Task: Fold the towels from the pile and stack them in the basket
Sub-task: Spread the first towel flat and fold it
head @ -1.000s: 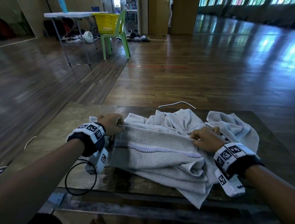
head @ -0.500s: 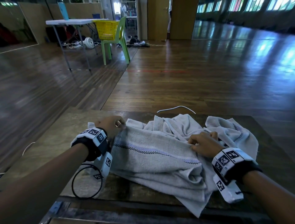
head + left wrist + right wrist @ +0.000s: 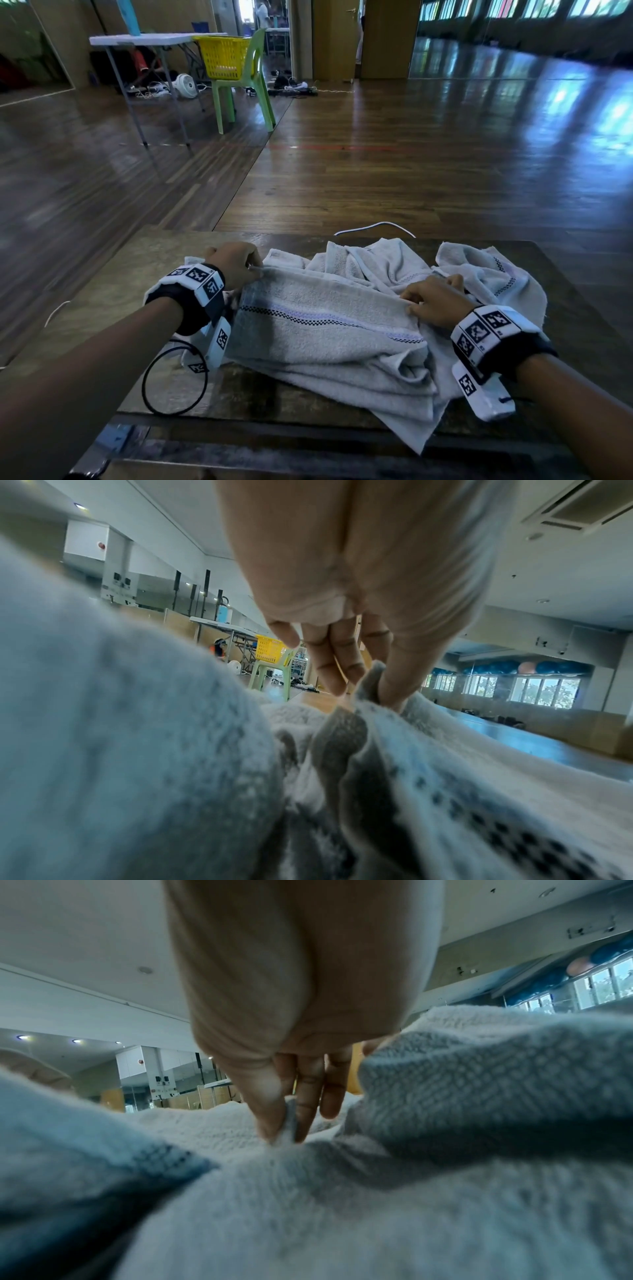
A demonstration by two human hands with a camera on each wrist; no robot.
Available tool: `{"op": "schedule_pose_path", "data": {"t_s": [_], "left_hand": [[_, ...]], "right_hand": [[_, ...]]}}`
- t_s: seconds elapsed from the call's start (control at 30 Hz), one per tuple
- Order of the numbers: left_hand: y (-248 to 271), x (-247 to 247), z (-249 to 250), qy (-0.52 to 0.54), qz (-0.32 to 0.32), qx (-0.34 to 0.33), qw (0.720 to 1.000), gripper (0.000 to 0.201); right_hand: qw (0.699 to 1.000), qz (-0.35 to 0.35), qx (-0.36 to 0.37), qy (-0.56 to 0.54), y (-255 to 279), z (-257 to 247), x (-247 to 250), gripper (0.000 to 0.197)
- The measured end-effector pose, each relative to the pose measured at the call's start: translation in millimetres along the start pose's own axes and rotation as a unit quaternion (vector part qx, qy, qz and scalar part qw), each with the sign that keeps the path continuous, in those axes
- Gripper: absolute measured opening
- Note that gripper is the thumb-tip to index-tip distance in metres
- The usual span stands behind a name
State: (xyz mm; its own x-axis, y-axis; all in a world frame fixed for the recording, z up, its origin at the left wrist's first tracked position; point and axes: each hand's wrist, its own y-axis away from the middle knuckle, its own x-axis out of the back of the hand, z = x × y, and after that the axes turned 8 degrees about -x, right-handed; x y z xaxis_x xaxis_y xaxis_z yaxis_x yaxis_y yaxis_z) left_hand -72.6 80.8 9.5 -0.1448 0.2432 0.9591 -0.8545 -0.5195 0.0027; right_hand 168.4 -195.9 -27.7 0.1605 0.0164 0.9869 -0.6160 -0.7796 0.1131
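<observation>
A grey towel lies spread and rumpled over the dark wooden table, and the person leans over it with both arms out. The left hand pinches the towel's far left corner between thumb and fingers; the left wrist view shows the cloth edge caught between the fingertips. The right hand grips the same far edge farther along toward the table's right side, thumb and forefinger nipping a small fold, plain in the right wrist view. A checked stripe runs across the towel between the two hands. More crumpled towel cloth is bunched behind and to the right of the right hand, and one corner hangs over the table's near edge. A black cable loop rests on the table just beside the left wrist. Well beyond the table, across the wooden floor, a yellow basket sits on a green chair next to a white folding table.
</observation>
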Motion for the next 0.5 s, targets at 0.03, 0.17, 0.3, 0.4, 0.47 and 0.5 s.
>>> {"op": "schedule_pose_path", "data": {"t_s": [0.03, 0.17, 0.3, 0.4, 0.47, 0.5], "left_hand": [[3.0, 2.6, 0.3, 0.0, 0.004, -0.009, 1.0, 0.026], [20.0, 15.2, 4.5, 0.012, 0.035, -0.04, 0.999, 0.023], [45.7, 32.5, 4.9, -0.03, 0.019, -0.051, 0.998, 0.013], [71.4, 50.4, 8.5, -0.083, 0.002, -0.068, 0.994, 0.01], [92.2, 62.6, 14.3, -0.078, 0.021, -0.083, 0.993, 0.01], [102.6, 68.7, 18.4, -0.071, 0.028, -0.092, 0.993, 0.01]], "right_hand": [[1.0, 0.003, 0.001, -0.001, 1.0, -0.7, 2.2, 0.016], [0.999, 0.021, 0.002, -0.032, 14.3, -7.4, 19.5, 0.011], [0.997, 0.075, 0.011, -0.03, 42.6, -15.9, 38.0, 0.01], [0.993, 0.109, 0.01, -0.04, 66.3, -19.9, 45.0, 0.009], [0.989, 0.134, 0.022, -0.057, 82.6, -21.4, 50.2, 0.012], [0.988, 0.139, 0.028, -0.065, 90.5, -22.3, 54.6, 0.012]]}}
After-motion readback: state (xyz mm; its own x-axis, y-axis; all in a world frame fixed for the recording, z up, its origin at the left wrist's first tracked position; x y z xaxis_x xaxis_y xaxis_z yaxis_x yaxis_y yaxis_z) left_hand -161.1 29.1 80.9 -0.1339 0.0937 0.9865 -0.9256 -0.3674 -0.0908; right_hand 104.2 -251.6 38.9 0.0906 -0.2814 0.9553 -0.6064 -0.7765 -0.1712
